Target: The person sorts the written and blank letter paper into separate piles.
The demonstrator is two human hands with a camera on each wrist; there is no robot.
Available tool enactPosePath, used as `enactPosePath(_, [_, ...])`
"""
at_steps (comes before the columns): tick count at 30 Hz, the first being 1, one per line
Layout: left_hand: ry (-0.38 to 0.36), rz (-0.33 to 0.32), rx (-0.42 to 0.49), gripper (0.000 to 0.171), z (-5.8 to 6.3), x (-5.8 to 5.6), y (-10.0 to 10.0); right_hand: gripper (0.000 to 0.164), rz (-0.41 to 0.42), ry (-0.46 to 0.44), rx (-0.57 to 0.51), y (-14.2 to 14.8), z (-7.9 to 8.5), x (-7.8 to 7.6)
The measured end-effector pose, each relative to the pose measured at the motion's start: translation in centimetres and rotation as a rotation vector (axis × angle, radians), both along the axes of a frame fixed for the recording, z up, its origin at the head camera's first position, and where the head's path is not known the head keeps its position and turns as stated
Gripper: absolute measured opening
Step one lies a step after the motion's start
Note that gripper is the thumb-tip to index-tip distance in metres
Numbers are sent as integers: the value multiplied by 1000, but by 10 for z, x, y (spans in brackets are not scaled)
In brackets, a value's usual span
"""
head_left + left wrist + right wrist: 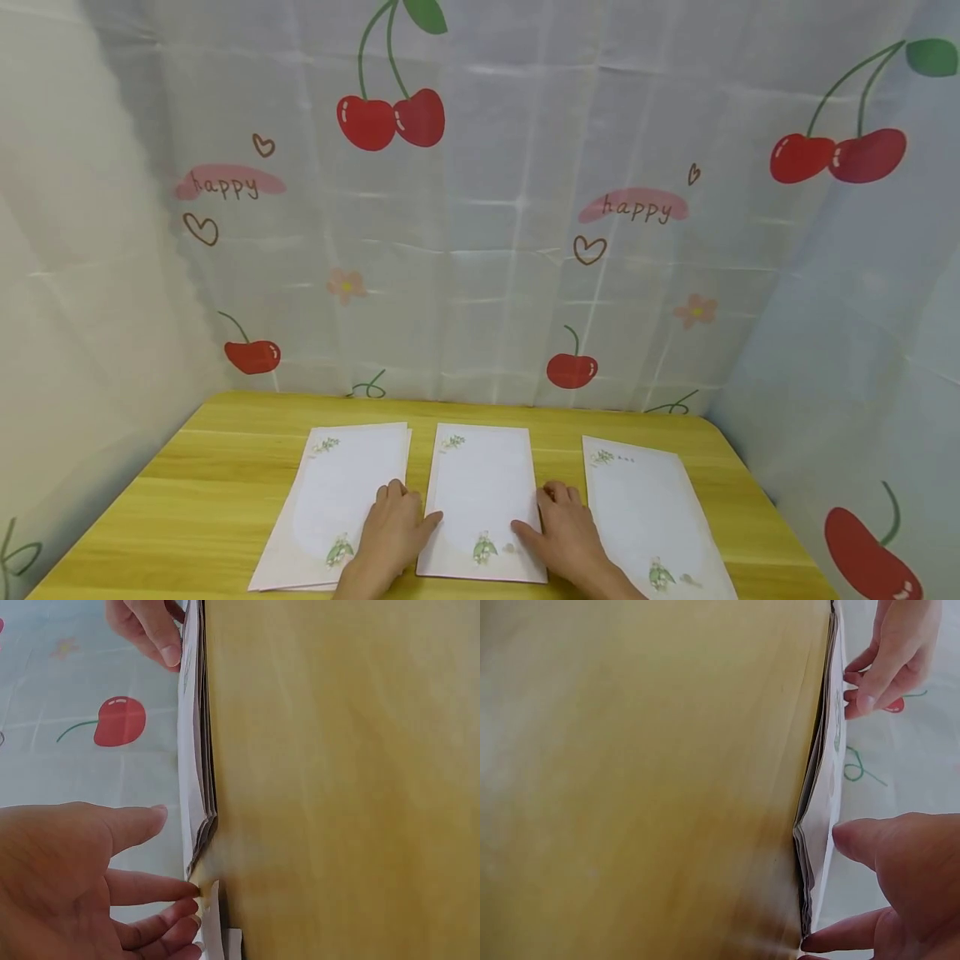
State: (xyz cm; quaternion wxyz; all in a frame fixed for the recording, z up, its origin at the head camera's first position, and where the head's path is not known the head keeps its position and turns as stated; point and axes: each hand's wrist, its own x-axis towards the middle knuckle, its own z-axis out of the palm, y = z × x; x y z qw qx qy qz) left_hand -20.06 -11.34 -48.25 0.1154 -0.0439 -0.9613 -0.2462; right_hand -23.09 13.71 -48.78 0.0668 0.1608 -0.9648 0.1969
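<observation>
A stack of white paper sheets (483,492) with green floral prints lies on the table between my two hands. My left hand (390,533) is at its left side, over the right edge of the left paper stack (330,492); its thumb reaches toward the middle stack's edge. In the left wrist view the left thumb (139,827) is stretched out and the other fingers bend slightly. On the other side, my right hand (566,533) touches the middle stack's right edge, its thumb (855,838) on the top sheet. The layered sheet edges (817,772) show in the right wrist view.
Printed paper (645,517) similar to the stacks lies to the right of my right hand. All the paper rests on a yellow wood-grain table (187,500). A pale curtain with cherries (465,250) stands behind the table and along both sides.
</observation>
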Motion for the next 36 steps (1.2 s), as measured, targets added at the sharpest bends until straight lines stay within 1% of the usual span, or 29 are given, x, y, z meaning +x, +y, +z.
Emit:
enactPosePath(7, [-36,-33,56,36,-1,0,5,64,1,-13,-7,-1,0,2])
enactPosePath(14, [-49,-51,56,35,3,2,7,66,-6,-29,-19,-2,0,2])
enactPosePath(17, [-48,-63,69,39,4,1,7,66,-11,-29,-41,-2,0,2])
enactPosePath(19, [-25,-74,70,38,5,0,5,65,-10,-27,-75,-1,-1,2])
enactPosePath(21, [8,-90,86,31,5,-1,2,63,-5,-22,-133,0,-1,2])
enactPosePath(23, [37,-105,126,24,7,-2,-1,60,8,-5,-209,0,-2,2])
enactPosePath(25, [34,-113,199,18,9,-3,-4,54,28,9,-302,0,-2,2])
enactPosePath(26, [20,-112,255,18,10,-4,-6,51,37,11,-352,0,-2,2])
enactPosePath(28, [-3,-103,353,24,12,-5,-8,46,52,5,-449,-1,-1,2])
enactPosePath(31, [-21,-81,463,29,13,-6,-12,43,48,-48,-594,-6,3,2])
enactPosePath(33, [-18,-69,500,28,13,-6,-15,44,35,-80,-655,-10,5,1])
enactPosePath(36, [-8,-47,529,28,16,-4,-22,44,21,-120,-707,-15,8,1])
